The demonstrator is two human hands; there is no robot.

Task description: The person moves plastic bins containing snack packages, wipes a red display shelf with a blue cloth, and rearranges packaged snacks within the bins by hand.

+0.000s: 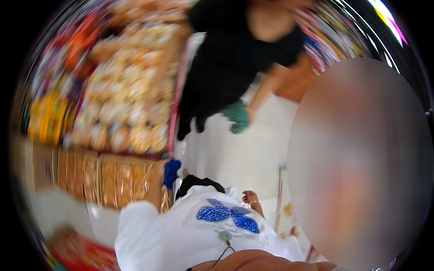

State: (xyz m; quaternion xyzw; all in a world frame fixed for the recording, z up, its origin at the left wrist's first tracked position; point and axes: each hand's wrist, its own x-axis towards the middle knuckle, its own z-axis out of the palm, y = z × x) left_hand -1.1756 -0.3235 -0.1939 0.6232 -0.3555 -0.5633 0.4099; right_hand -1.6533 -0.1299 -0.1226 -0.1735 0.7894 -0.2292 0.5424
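Observation:
At the lower middle, my left hand [159,168] is closed on a blue cloth [172,173], beside the front edge of a display of packed goods; motion smears the fingers. My right hand [250,197] hangs by my side over the pale floor, with a bracelet at its wrist. Its fingers are loosely bent and somewhat apart, and nothing shows in them. Ahead of me stands a person in black [230,58], with a green cloth [236,116] in one hand. That person's other arm reaches down toward the packed goods.
Rows of yellowish wrapped packs [131,99] fill the display on the left, with brown packs [120,180] along its near side. Bright yellow packages [49,118] stand farther left. A pale aisle floor [226,153] runs between. A large blurred oval [361,162] hides the right side.

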